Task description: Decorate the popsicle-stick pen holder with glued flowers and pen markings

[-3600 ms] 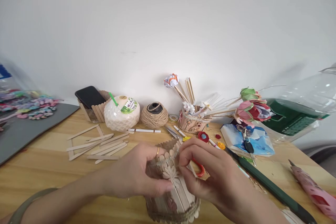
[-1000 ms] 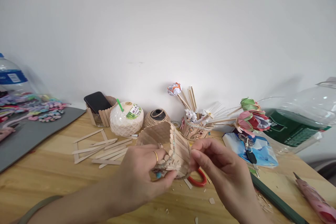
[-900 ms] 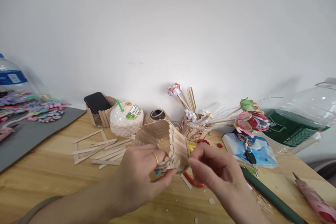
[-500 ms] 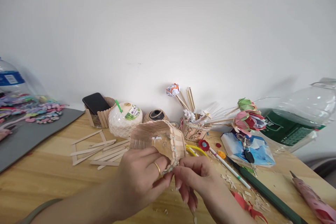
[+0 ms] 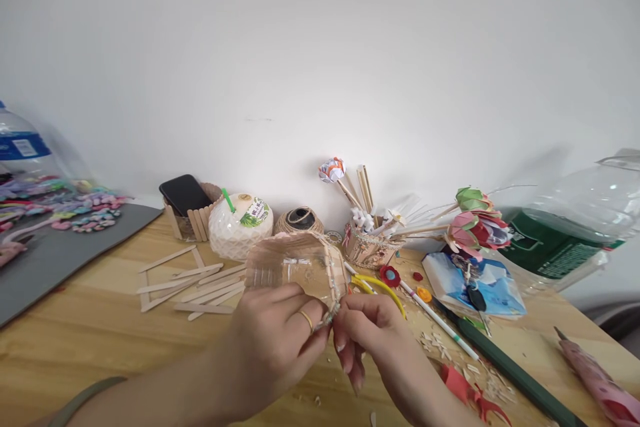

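At the far left we see a clear bottle with a blue label [image 5: 23, 145], and pastel braided strands [image 5: 83, 210] spread over a grey mat [image 5: 95, 253]. Next, on the wooden table [image 5: 85, 340], a black phone [image 5: 185, 195] leans in a craft-stick holder [image 5: 200, 223], with loose sticks [image 5: 197, 292] lying nearer to us. Beside the holder sits a white coconut [image 5: 240, 233] with a green straw [image 5: 228, 200].

In the middle, the left hand [image 5: 277, 333] is curled, thumb and fingers gripping the near rim of a stick-sided container [image 5: 300, 263], which is tilted so we look into its mouth. Behind it we make out a twine ball [image 5: 285, 223]. The right hand [image 5: 367, 330] has its fingers bent and its fingertips together at the container's near right rim; we cannot tell whether they pinch anything.

Further right, a decorated pot [image 5: 367, 248] holds sticks and paper flowers. Near it lie yellow-handled scissors [image 5: 387, 285], a red felt flower [image 5: 389, 275], a white pen [image 5: 443, 321], a dark green tool [image 5: 515, 357] and a blue-and-white packet [image 5: 500, 290]. Rightmost, we find a green-labelled bottle [image 5: 555, 240] on its side and a pink tool [image 5: 593, 373].
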A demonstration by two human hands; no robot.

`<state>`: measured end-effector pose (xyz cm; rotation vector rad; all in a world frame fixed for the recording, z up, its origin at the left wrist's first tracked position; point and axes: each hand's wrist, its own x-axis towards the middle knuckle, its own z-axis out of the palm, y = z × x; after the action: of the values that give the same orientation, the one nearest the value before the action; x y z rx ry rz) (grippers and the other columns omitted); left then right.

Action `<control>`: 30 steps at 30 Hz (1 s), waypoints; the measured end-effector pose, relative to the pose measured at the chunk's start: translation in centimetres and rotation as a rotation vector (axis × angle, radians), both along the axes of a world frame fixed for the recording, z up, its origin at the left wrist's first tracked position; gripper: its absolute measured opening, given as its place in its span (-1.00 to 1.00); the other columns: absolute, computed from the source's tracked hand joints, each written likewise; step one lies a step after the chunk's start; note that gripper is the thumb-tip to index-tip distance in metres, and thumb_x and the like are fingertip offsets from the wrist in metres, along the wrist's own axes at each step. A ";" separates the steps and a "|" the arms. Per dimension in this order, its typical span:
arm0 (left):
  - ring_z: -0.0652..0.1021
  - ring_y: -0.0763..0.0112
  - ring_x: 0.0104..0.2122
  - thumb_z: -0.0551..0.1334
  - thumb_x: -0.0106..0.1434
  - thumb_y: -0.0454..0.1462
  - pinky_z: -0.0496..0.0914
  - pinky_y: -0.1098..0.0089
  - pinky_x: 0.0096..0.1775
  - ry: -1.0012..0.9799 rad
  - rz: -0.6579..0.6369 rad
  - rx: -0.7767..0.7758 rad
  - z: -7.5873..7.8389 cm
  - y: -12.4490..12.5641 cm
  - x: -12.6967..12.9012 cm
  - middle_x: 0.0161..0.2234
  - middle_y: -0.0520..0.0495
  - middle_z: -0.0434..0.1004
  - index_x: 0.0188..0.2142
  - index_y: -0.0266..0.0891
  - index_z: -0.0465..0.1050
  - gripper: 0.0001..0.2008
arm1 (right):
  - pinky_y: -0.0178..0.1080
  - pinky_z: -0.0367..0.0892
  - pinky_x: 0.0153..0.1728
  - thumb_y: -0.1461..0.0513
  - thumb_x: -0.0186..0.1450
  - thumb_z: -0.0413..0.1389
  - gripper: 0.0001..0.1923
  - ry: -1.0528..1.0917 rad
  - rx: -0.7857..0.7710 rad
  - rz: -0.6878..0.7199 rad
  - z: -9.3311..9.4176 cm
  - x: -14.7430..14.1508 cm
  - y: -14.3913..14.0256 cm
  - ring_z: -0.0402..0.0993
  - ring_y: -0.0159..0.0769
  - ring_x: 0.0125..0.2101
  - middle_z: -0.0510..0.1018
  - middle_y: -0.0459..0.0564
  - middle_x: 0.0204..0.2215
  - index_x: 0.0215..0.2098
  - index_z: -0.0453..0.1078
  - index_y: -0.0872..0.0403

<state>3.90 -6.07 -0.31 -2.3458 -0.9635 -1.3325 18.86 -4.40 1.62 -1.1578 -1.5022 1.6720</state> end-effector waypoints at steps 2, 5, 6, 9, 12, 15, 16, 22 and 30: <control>0.34 0.46 -0.67 0.13 0.15 -0.47 0.21 0.45 -0.60 0.003 0.005 0.008 -0.1 0.1 0.1 -0.70 0.02 0.35 -0.61 -0.28 0.31 -0.77 | -0.49 0.11 -0.80 0.17 -0.07 -0.04 -0.80 0.004 0.002 -0.008 -0.2 0.0 0.0 0.19 -0.54 -0.83 0.27 -0.19 -0.85 -0.76 0.23 0.11; 0.37 0.46 -0.66 0.13 0.16 -0.46 0.23 0.46 -0.59 -0.005 -0.010 -0.015 -0.2 0.1 0.0 -0.68 0.03 0.38 -0.59 -0.28 0.32 -0.78 | -0.47 0.13 -0.78 0.17 -0.08 -0.05 -0.79 0.017 0.004 -0.012 -0.3 0.0 0.1 0.21 -0.53 -0.83 0.28 -0.18 -0.84 -0.77 0.24 0.11; 0.39 0.46 -0.65 0.13 0.16 -0.46 0.23 0.46 -0.58 -0.013 -0.020 -0.032 -0.2 0.1 0.0 -0.67 0.03 0.39 -0.58 -0.28 0.33 -0.79 | -0.47 0.13 -0.78 0.17 -0.07 -0.05 -0.78 0.023 0.005 -0.015 -0.3 0.1 0.1 0.21 -0.53 -0.83 0.29 -0.18 -0.84 -0.77 0.24 0.11; 0.41 0.47 -0.64 0.13 0.16 -0.46 0.24 0.48 -0.57 -0.034 -0.041 -0.053 -0.3 0.2 -0.1 -0.66 0.03 0.41 -0.56 -0.28 0.34 -0.80 | -0.46 0.15 -0.76 0.16 -0.05 -0.04 -0.77 0.026 0.012 -0.014 -0.3 0.0 0.1 0.23 -0.53 -0.82 0.30 -0.17 -0.83 -0.77 0.24 0.12; 0.41 0.46 -0.65 0.14 0.16 -0.45 0.25 0.47 -0.58 -0.043 -0.037 -0.053 -0.4 0.3 -0.2 -0.66 0.01 0.41 -0.58 -0.28 0.33 -0.80 | -0.46 0.15 -0.75 0.15 -0.04 -0.01 -0.77 0.010 0.021 -0.004 -0.3 -0.1 0.2 0.24 -0.53 -0.82 0.30 -0.18 -0.83 -0.76 0.23 0.12; 0.42 0.46 -0.64 0.15 0.15 -0.46 0.27 0.48 -0.57 -0.048 -0.039 -0.073 -0.5 0.4 -0.2 -0.65 0.01 0.42 -0.57 -0.28 0.33 -0.81 | -0.47 0.15 -0.76 0.13 -0.02 0.00 -0.74 0.005 0.018 0.000 -0.4 -0.2 0.2 0.24 -0.53 -0.82 0.30 -0.19 -0.83 -0.75 0.22 0.11; 0.42 0.46 -0.63 0.15 0.15 -0.46 0.28 0.48 -0.56 -0.050 -0.038 -0.079 -0.5 0.4 -0.2 -0.65 0.01 0.42 -0.57 -0.28 0.34 -0.81 | -0.47 0.15 -0.76 0.12 -0.02 0.00 -0.74 0.004 0.017 0.000 -0.4 -0.2 0.3 0.24 -0.53 -0.82 0.30 -0.18 -0.83 -0.75 0.22 0.11; 0.39 0.46 -0.66 0.14 0.15 -0.44 0.26 0.47 -0.59 -0.068 -0.022 -0.067 -0.6 0.2 0.0 -0.69 0.00 0.39 -0.62 -0.29 0.33 -0.77 | -0.46 0.16 -0.77 0.14 -0.05 -0.03 -0.75 -0.023 0.021 -0.006 -0.3 -0.1 0.2 0.23 -0.53 -0.82 0.30 -0.17 -0.83 -0.77 0.22 0.11; 0.42 0.46 -0.63 0.15 0.14 -0.43 0.28 0.49 -0.56 -0.110 -0.053 -0.179 -0.3 0.3 -0.1 -0.66 -0.02 0.43 -0.58 -0.33 0.41 -0.81 | -0.47 0.16 -0.78 0.19 0.00 -0.05 -0.77 0.068 0.024 0.022 -0.9 0.1 0.1 0.24 -0.51 -0.80 0.32 -0.16 -0.82 -0.74 0.25 0.11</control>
<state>3.80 -5.79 -0.62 -2.4663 -1.1022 -1.4648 19.00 -4.27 0.74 -1.0642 -1.4939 1.6861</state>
